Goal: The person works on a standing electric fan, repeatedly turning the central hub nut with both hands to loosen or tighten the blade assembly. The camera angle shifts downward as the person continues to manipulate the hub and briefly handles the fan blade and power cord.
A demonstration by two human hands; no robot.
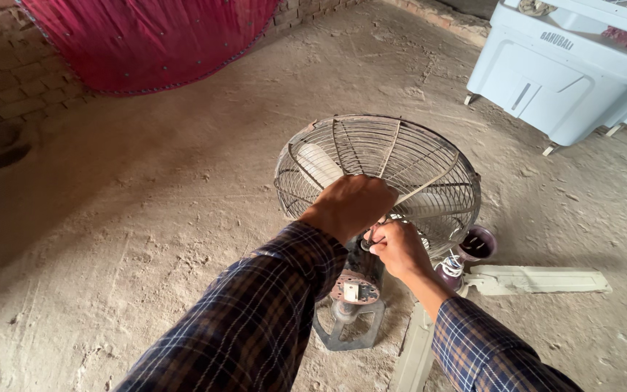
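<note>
Gripping the rear of the wire fan guard, the left hand closes over its top wires while the right hand pinches something small at the motor housing, at the guard's six o'clock. The fan stands mid-floor on dusty concrete; it looks rigid, rusty and top-heavy, its thin wires bendable, so the rim and motor seem the safest holds.

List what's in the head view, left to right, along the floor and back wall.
Red cloth → wire fan cage with left hand on it → right hand → purple cap → loose pale blade → white cooler.
</note>
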